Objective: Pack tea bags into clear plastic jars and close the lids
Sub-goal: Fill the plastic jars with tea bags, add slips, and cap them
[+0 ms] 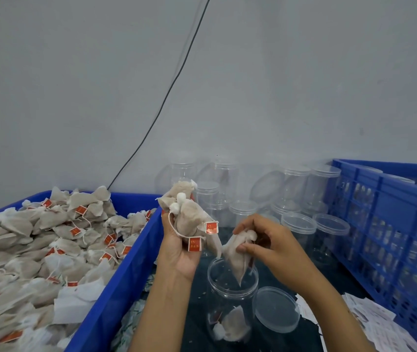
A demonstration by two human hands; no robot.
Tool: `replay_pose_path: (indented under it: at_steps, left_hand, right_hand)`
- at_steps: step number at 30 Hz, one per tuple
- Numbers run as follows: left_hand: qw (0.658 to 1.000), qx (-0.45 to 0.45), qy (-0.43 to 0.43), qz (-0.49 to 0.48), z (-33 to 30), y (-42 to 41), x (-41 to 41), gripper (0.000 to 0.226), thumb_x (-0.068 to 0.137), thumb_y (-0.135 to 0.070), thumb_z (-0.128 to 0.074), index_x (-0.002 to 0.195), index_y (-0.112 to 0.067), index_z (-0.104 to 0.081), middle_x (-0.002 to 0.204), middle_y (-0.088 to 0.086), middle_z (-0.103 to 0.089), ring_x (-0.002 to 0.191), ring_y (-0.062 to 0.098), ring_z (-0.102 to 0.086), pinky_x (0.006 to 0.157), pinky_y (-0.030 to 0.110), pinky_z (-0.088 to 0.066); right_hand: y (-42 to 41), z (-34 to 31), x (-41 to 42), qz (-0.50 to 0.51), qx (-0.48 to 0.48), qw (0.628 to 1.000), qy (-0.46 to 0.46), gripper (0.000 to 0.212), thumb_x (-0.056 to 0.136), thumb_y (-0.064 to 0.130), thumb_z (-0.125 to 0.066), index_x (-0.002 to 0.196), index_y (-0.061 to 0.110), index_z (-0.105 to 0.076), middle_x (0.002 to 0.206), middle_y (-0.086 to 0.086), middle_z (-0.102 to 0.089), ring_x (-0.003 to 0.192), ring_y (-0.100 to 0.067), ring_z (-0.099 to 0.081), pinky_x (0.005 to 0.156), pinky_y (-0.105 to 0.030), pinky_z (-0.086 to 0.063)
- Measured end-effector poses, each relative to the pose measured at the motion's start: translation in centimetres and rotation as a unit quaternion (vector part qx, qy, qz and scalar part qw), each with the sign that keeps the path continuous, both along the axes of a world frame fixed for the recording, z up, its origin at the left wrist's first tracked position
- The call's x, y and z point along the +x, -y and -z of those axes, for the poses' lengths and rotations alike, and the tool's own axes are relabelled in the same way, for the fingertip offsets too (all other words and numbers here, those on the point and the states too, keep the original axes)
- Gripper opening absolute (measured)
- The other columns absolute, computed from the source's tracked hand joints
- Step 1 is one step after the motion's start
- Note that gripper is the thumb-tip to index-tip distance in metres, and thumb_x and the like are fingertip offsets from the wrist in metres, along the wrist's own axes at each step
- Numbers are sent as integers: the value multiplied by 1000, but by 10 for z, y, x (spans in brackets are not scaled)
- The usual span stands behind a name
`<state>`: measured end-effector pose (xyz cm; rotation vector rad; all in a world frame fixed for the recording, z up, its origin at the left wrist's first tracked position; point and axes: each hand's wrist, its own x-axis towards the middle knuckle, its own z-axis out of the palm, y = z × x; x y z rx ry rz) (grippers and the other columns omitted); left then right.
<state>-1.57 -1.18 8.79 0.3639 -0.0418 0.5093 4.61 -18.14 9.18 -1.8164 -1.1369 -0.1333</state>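
Right hand: fingers pinch one tea bag, its tip hanging inside the mouth of the open jar. Left hand: curled round a bunch of tea bags, exact count unclear, two red tags showing. Open jar: one bag at the bottom. One loose lid just right of it. Left: blue bin heaped with bags. Far: lidded empty jars, more than ten. Right: blue crate.
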Motion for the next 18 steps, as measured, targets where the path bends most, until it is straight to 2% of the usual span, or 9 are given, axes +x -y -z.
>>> replay_pose_path:
  at_steps: [2,5,7,10,13,17,18]
  left_hand:
    - [999,-41,2,32,-1,1,-1,28,94,-41,-51,94,-14,-61,79,1,-62,67,12,-60,55,24,-57]
    - [996,-66,-10,50,-1,4,-1,32,91,-41,-56,107,-13,-61,81,3,-61,71,13,-58,56,28,-57]
    - [994,-88,0,65,-1,7,-1,38,89,-39,-59,118,-14,-57,86,4,-61,76,14,-58,58,30,-58]
    - [991,-86,22,100,-1,12,-1,42,77,-32,-64,113,-10,-59,85,6,-63,76,15,-60,57,31,-59]
    - [992,-47,2,120,-3,18,-1,39,83,-34,-59,106,-2,-62,83,14,-67,78,21,-65,60,37,-59]
    - [994,0,-11,113,-6,22,-2,45,74,-30,-63,109,-2,-62,84,16,-66,75,23,-65,56,36,-60]
    - [995,24,-10,97,-8,22,-2,40,73,-30,-63,102,-2,-66,79,14,-67,70,21,-66,53,33,-60]
  right_hand:
    - [3,1,1,-8,-46,999,-24,28,85,15,-70,99,38,-61,99,15,-62,92,-3,-61,81,-23,-55]
    - [5,6,2,-28,-145,989,-7,38,88,32,-66,117,50,-48,116,30,-49,109,15,-47,89,-12,-44]
    - [-1,6,-2,-31,-124,991,-38,41,89,47,-61,124,52,-41,123,34,-45,114,20,-41,93,-11,-37]
    - [-15,5,-13,-27,-25,994,-102,50,80,61,-60,126,48,-45,118,30,-55,111,14,-50,91,-15,-44]
    - [-26,6,-22,-24,24,996,-79,40,85,40,-68,122,36,-53,107,24,-64,100,7,-60,79,-12,-51]
    - [-30,7,-23,21,108,990,-89,17,89,19,-66,96,34,-63,88,20,-69,82,-3,-67,65,-18,-54]
    - [-29,7,-21,42,123,988,-83,15,90,18,-65,92,33,-65,85,17,-69,78,-6,-67,64,-20,-55]
